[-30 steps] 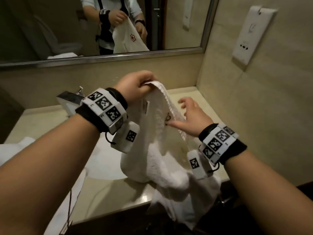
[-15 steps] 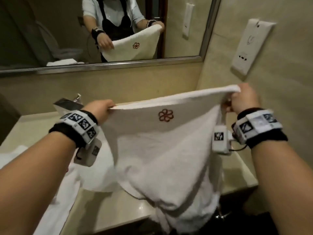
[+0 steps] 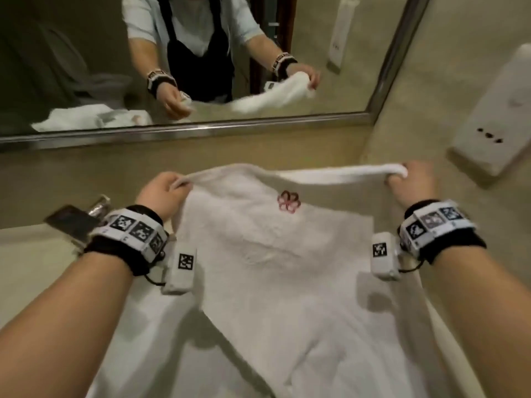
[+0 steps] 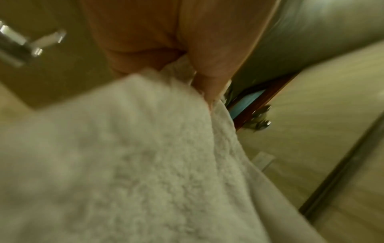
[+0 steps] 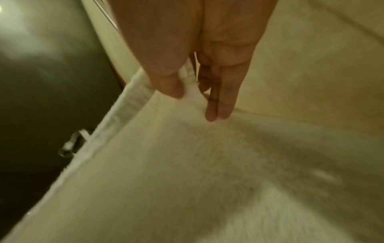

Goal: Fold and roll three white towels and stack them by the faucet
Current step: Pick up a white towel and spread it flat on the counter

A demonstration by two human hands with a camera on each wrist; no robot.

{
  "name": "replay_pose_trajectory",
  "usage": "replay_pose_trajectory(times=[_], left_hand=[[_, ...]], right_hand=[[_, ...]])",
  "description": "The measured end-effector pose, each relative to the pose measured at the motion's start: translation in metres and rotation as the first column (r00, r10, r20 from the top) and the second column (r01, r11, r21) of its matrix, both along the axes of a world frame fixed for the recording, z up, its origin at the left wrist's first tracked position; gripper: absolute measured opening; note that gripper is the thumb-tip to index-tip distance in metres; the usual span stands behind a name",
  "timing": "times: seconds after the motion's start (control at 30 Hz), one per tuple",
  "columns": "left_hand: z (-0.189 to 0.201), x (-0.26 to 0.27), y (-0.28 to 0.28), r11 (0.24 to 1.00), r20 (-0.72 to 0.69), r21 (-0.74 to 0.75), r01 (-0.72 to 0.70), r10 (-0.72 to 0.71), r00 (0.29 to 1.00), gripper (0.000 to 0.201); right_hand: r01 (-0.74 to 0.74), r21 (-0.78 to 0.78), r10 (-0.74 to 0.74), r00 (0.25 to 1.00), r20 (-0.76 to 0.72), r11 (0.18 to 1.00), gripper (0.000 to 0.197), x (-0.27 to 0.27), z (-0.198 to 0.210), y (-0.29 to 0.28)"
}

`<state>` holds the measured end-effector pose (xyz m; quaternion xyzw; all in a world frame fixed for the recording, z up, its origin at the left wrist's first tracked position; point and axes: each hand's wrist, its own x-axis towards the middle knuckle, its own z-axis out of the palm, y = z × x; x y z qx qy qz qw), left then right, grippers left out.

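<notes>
Over the counter, left hand and right hand each pinch a corner of the white towel

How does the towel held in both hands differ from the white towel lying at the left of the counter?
The held towel is spread flat, its far edge lifted; the other towel, seen in the mirror, lies crumpled. The left hand and right hand grip the first; nothing touches the second. Both are white.

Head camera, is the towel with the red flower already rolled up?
No, the towel is spread open, its far corners pinched by the left hand and right hand.
</notes>
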<state>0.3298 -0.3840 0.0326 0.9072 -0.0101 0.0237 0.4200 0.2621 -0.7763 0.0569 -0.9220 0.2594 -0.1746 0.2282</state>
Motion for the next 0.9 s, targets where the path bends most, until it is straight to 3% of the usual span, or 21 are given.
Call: replay_pose_trajectory(times=[0.17,0.23,0.3,0.4,0.53,0.67,0.73,0.9], left_hand=[[-0.088,0.040,-0.027,0.996,-0.222,-0.061,-0.063,0.048,0.974,0.023],[-0.110,0.046,-0.033,0.989,-0.271,-0.103,-0.105,0.073,0.960,0.023],[-0.126,0.043,-0.028,0.963,-0.337,-0.202,-0.181,0.105,0.936,0.026],[-0.143,0.029,-0.005,0.917,-0.449,-0.299,-0.264,0.109,0.887,0.041],[-0.162,0.010,0.016,0.822,-0.582,-0.457,-0.341,0.014,0.813,0.057],[-0.177,-0.009,0.008,0.806,-0.713,-0.426,-0.411,-0.019,0.701,0.029],[-0.183,-0.015,0.003,0.838,-0.737,-0.400,-0.372,-0.053,0.673,0.030],[-0.171,0.000,0.005,0.834,-0.607,-0.430,-0.345,0.016,0.795,0.029]], right_hand=[[0.169,0.254,-0.129,0.977,-0.168,0.952,0.033,0.031,-0.098,0.001],[0.093,0.229,-0.022,0.955,-0.295,0.969,0.018,0.032,-0.126,0.003],[-0.099,0.196,0.175,0.888,-0.425,0.976,0.010,0.030,-0.145,0.009],[-0.286,0.141,0.318,0.807,-0.497,0.948,0.020,0.031,-0.154,0.015],[-0.293,0.096,0.299,0.799,-0.521,0.951,0.032,0.046,-0.153,0.016],[-0.247,0.045,0.231,0.809,-0.541,0.968,0.031,0.051,-0.151,0.020],[-0.231,-0.009,0.186,0.804,-0.565,0.973,0.027,0.048,-0.151,0.021],[-0.264,-0.080,0.155,0.756,-0.636,0.961,0.015,0.037,-0.158,0.013]])
